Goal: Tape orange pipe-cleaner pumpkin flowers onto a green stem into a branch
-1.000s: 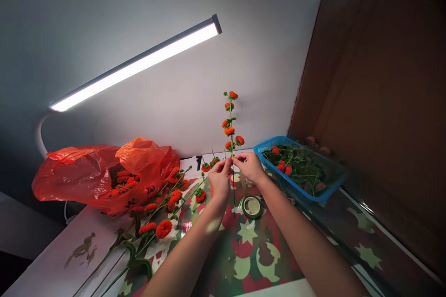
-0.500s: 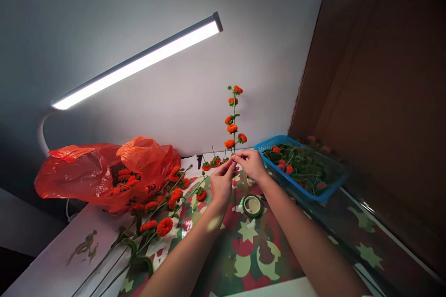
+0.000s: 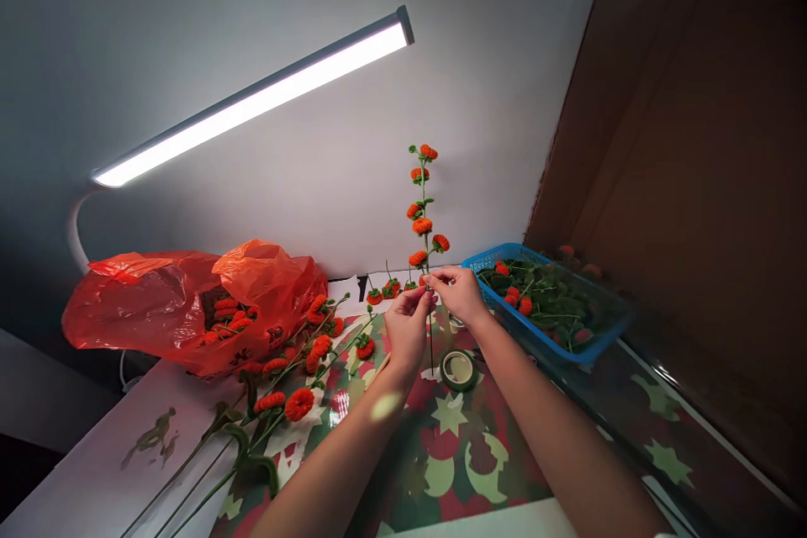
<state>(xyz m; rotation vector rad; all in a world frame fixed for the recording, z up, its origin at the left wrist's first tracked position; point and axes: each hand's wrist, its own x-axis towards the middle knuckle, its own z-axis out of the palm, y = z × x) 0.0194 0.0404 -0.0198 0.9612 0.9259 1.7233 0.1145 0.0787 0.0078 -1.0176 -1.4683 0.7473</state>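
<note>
Left hand: the left hand is pinched narrow, thumb and fingers closing on a tall, thin, green flower stem set with ribbed, fuzzy orange blooms.
Right hand: just above it, the right hand pinches narrow too, fingertips right at the stem; whether they also grip a sliver of tape, I cannot tell.
Flower stem: upright between the two hands, blooms rising above the fingertips, bare dark lower end hanging below them.
Tape roll: a round, dark green tape roll with a pale core lies below the right hand, apart from it, on the glossy, star-patterned red and green tabletop.
Small blooms: a few loose orange blooms with short green stalks sit just beyond the left hand.
Red bag: a crumpled, see-through red plastic bag spreads well to the left of the left hand, orange blooms inside.
Blue basket: an open-mesh blue plastic basket, leafy and orange-dotted, stands to the right of the right hand.
Slip risk: that thin stem could twist or tilt, I'd judge, if the left pinch loosens.
Crush risk: the lowest blooms hug the right fingertips, so a hard squeeze could flatten or bend one.
</note>
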